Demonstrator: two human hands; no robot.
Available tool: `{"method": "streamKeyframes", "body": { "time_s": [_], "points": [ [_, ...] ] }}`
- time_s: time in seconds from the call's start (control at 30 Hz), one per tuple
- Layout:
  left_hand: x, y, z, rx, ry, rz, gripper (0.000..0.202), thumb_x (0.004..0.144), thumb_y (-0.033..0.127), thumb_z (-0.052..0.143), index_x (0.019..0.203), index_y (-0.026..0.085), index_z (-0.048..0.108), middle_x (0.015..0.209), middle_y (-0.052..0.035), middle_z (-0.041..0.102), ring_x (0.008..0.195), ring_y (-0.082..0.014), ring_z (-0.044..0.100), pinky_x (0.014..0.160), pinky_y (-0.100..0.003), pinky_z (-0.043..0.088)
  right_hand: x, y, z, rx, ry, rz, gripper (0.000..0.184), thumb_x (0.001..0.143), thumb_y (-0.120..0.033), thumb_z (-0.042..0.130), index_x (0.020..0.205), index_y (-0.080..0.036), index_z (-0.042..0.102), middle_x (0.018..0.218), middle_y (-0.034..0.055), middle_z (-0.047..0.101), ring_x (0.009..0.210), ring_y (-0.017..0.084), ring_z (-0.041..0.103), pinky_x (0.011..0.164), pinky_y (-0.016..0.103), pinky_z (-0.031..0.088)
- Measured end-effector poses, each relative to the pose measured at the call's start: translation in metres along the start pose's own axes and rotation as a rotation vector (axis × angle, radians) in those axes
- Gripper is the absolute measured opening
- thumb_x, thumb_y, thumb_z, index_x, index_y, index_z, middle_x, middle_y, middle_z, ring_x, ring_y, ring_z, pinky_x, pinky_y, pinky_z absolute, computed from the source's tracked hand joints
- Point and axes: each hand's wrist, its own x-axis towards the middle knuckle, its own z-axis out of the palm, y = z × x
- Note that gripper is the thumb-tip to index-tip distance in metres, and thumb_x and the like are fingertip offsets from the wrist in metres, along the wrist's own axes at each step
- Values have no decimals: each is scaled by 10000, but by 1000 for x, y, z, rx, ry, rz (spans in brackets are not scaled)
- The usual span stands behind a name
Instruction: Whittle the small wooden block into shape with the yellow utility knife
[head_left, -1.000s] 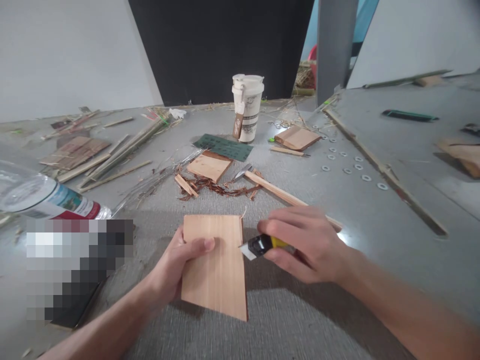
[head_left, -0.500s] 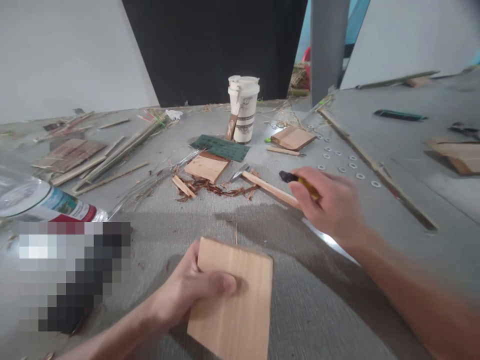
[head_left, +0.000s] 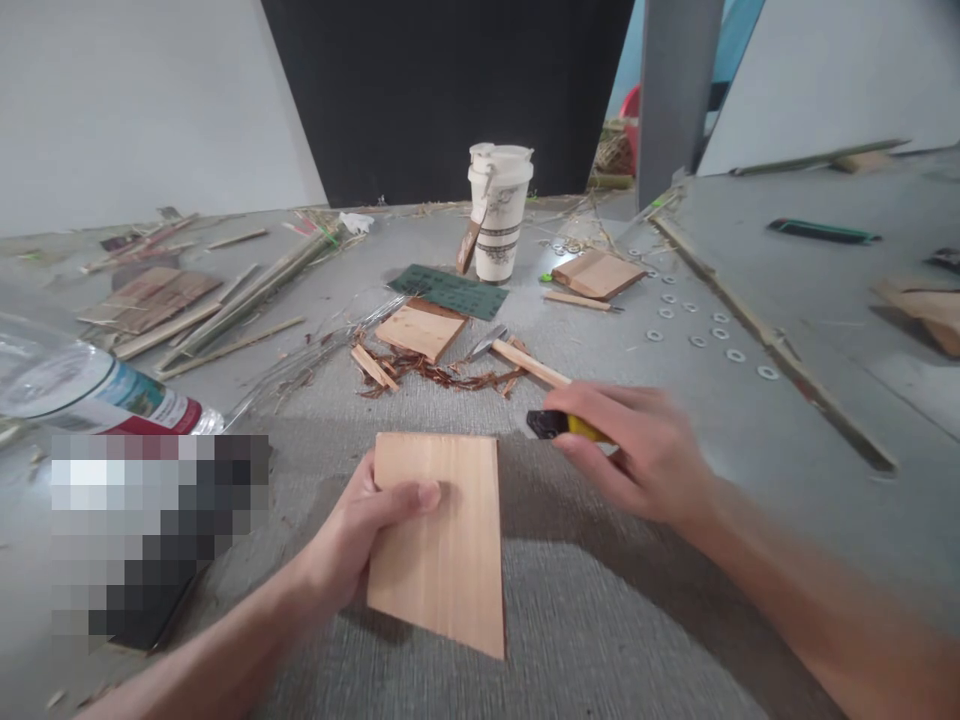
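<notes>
My left hand (head_left: 375,530) grips a flat, pale wooden board (head_left: 450,560) by its left edge, thumb lying across the face. The board is raised and tilted toward me. To its upper right, my right hand (head_left: 637,455) is closed around a yellow-handled tool with a black end (head_left: 546,424); most of it is hidden in the fingers, so its exact kind does not show. This tool and the board are apart. Just beyond the right hand lies a hammer (head_left: 529,362) with a wooden handle, partly covered by the hand.
Ahead are a small wood block (head_left: 420,330) among brown shavings, a green sheet (head_left: 450,290) and a lidded white cup (head_left: 502,215). Several washers (head_left: 735,355) and a long wooden strip (head_left: 772,340) lie right. Left are a plastic bottle (head_left: 142,395) and bamboo sticks (head_left: 255,285).
My left hand has raised the board, moved it slightly left and turned it more upright. My right hand has come down with the yellow-handled tool, nearer the board's upper right corner.
</notes>
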Motion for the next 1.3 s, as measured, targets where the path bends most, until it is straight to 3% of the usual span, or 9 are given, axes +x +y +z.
{"method": "streamKeyframes", "body": {
  "time_s": [0.27, 0.43, 0.57, 0.77, 0.97, 1.03, 1.17, 1.3],
  "points": [
    [2, 10, 7, -14, 126, -5, 673, 537, 451, 864, 1083, 187, 575, 841, -102, 767, 674, -297, 745, 498, -320, 568, 0, -14, 7, 53, -55, -121, 265, 1044, -418, 424, 958, -202, 552, 755, -4, 548, 639, 136, 433, 587, 301, 327],
    [3, 12, 9, -13, 230, -30, 835, 478, 486, 885, 1169, 183, 529, 832, -79, 754, 653, -295, 741, 467, -334, 583, 3, -21, 10, 85, -137, -192, 325, 1033, -481, 429, 899, -209, 546, 710, -29, 470, 603, 134, 373, 568, 311, 275],
    [5, 10, 5, -18, 180, -35, 923, 496, 532, 894, 1258, 177, 512, 856, -81, 754, 681, -304, 751, 502, -363, 617, 2, -23, 12, 79, -179, -210, 357, 1033, -505, 411, 899, -212, 565, 716, -27, 494, 598, 140, 383, 575, 319, 274],
    [10, 6, 5, -45, 84, 60, 758, 712, 499, 831, 1337, 191, 533, 995, -111, 771, 769, -282, 768, 491, -281, 588, 3, -22, 12, 35, -165, -153, 315, 1027, -455, 447, 913, -195, 584, 718, -19, 520, 612, 137, 442, 592, 306, 301],
    [12, 6, 11, -153, 102, 163, 648, 757, 460, 820, 1305, 204, 589, 1131, -109, 759, 1005, -307, 738, 738, -340, 642, 1, -23, 16, 8, -187, -105, 310, 1024, -455, 456, 935, -195, 600, 721, -23, 537, 620, 137, 474, 602, 307, 315],
    [11, 6, 10, -139, 123, 166, 636, 755, 427, 829, 1305, 221, 584, 1167, -99, 746, 976, -281, 738, 728, -328, 640, 1, -24, 17, 20, -196, -105, 316, 1027, -458, 450, 947, -193, 604, 728, -21, 543, 630, 138, 487, 612, 306, 323],
    [12, 7, 8, -57, 117, 127, 604, 746, 395, 836, 1267, 240, 574, 1148, -84, 730, 803, -224, 734, 557, -279, 610, 2, -23, 17, 22, -203, -92, 297, 1023, -447, 467, 927, -194, 590, 725, -23, 529, 631, 133, 473, 616, 303, 319],
    [13, 7, 8, -32, 83, 185, 566, 741, 417, 844, 1211, 236, 586, 1096, -64, 730, 720, -171, 714, 522, -230, 581, 1, -19, 15, 30, -193, -70, 268, 1018, -430, 488, 929, -196, 583, 724, -32, 524, 625, 123, 454, 603, 296, 304]
  ]
}}
